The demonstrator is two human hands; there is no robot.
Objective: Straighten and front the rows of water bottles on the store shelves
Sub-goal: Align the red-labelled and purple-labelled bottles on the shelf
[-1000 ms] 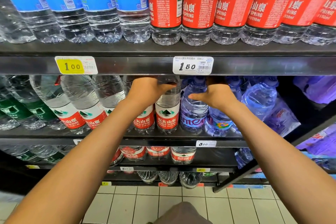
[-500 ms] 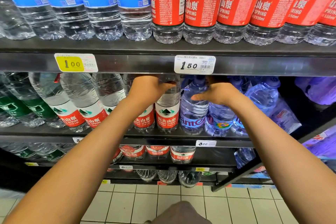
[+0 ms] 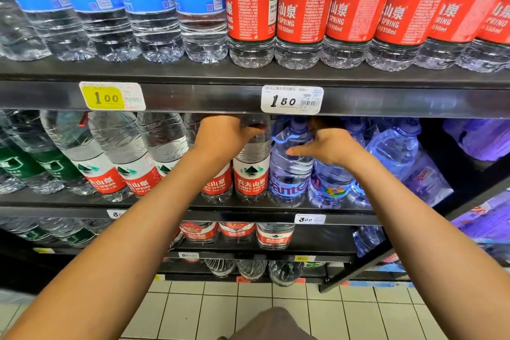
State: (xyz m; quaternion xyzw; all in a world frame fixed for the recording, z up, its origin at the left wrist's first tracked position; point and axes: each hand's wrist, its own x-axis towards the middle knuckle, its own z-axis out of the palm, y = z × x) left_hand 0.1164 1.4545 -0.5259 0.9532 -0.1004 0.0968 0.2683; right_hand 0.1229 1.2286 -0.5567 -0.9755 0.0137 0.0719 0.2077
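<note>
Under the 1.50 price tag [image 3: 292, 100], on the second shelf [image 3: 276, 211], both my hands work side by side, a little apart. My left hand [image 3: 223, 136] curls around the shoulder of a big red-label bottle [image 3: 251, 163] just below and left of that tag, thumb across its front. My right hand [image 3: 328, 146] is tucked in among the blue bottles [image 3: 289, 168] just below and right of the tag, thumb pointing left; its fingers reach back out of sight, so whether they grip a neck I cannot tell.

Both bottles stand upright, long axis vertical, straight ahead of me at the shelf's front edge. The red one already shows its label to me; the blue one beside it touches it. Each hand is nearest its own bottle, so I judge the next move is a small twist and a pull forward.

Above the tag stands a tight row of blue-label bottles [image 3: 149, 8] and smaller red-label ones [image 3: 303, 14]. Further below it, lower shelves hold more red-labelled bottles [image 3: 274, 236].
</note>
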